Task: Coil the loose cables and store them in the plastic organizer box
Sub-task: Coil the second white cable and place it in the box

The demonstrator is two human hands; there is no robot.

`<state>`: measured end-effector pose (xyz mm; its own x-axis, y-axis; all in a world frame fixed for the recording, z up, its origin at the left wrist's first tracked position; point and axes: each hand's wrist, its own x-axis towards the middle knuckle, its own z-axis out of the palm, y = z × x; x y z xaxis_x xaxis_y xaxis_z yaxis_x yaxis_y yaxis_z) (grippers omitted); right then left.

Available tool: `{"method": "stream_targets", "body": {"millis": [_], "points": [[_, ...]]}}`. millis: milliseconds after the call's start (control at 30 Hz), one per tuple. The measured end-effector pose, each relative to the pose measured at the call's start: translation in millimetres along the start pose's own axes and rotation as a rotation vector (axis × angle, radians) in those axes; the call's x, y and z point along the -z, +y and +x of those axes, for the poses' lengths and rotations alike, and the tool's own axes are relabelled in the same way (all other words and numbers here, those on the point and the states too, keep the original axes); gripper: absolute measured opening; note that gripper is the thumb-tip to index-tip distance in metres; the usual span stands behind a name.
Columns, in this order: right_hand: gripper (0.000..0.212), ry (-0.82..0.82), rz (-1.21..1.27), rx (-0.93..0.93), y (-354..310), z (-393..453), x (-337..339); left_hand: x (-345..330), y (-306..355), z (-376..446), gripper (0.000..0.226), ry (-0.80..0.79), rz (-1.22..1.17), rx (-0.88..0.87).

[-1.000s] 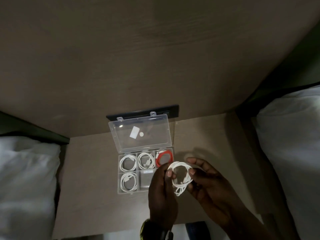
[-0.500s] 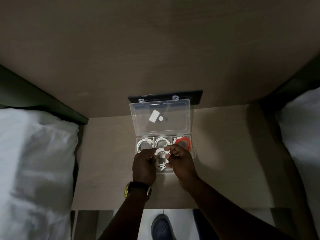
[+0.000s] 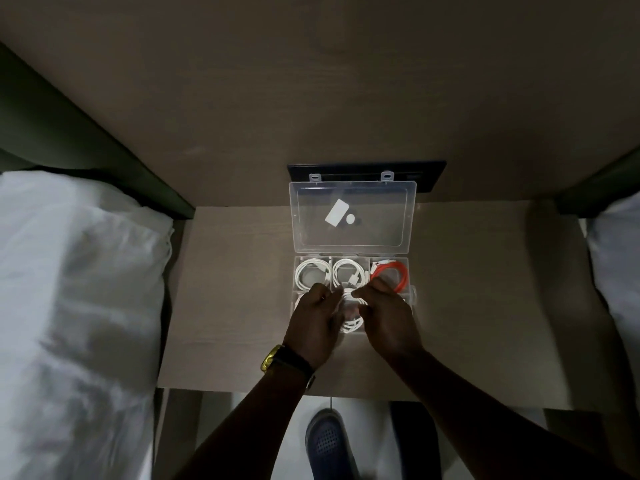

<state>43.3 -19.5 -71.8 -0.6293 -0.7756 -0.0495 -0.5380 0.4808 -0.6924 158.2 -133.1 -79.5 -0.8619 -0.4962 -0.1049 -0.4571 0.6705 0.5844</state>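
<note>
A clear plastic organizer box (image 3: 413, 293) lies open on the small table, its lid (image 3: 352, 216) tilted back against the wall. Its back row holds two white coiled cables (image 3: 311, 273) (image 3: 349, 271) and an orange coil (image 3: 391, 273). My left hand (image 3: 317, 322) and my right hand (image 3: 386, 315) are over the front row, both pinching a coiled white cable (image 3: 351, 315) down into the front middle compartment. The hands hide most of the front compartments.
The table (image 3: 228, 289) stands between two beds with white bedding (image 3: 69, 306) (image 3: 620, 271). A dark wall plate (image 3: 429, 174) sits behind the lid. A shoe (image 3: 327, 441) shows on the floor below the table's front edge.
Both hands carried the white coil from the right of the box to over its front row and lowered it into the middle compartment. The camera view shifted too.
</note>
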Motion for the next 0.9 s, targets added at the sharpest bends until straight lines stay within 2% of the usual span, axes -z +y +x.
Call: {"method": "stream_targets", "body": {"millis": [133, 233, 333, 400, 567, 733, 900], "points": [[0.03, -0.093, -0.105, 0.071, 9, -4, 0, 1, -10, -9, 0.06, -0.083, -0.042, -0.063], [0.027, -0.128, -0.148, 0.124, 17, -8, 1, -2, -11, -9, 0.054, -0.074, 0.002, -0.079], [0.043, -0.202, -0.281, 0.188, 25, -14, 6, -3, -8, -8, 0.046, -0.093, 0.061, -0.087], [0.045, -0.226, -0.349, 0.21, 26, -16, 9, -2, -6, -9, 0.046, -0.12, 0.12, -0.086], [0.032, -0.246, -0.443, 0.207, 22, -14, 7, 1, 0, -7, 0.037, -0.154, 0.238, -0.098], [0.028, -0.2, -0.415, 0.161, 23, -19, 7, 3, 1, -1, 0.035, -0.197, 0.249, -0.038], [0.012, -0.266, -0.479, 0.086, 9, -10, 1, -3, 0, 2, 0.034, -0.201, 0.252, -0.011]]}}
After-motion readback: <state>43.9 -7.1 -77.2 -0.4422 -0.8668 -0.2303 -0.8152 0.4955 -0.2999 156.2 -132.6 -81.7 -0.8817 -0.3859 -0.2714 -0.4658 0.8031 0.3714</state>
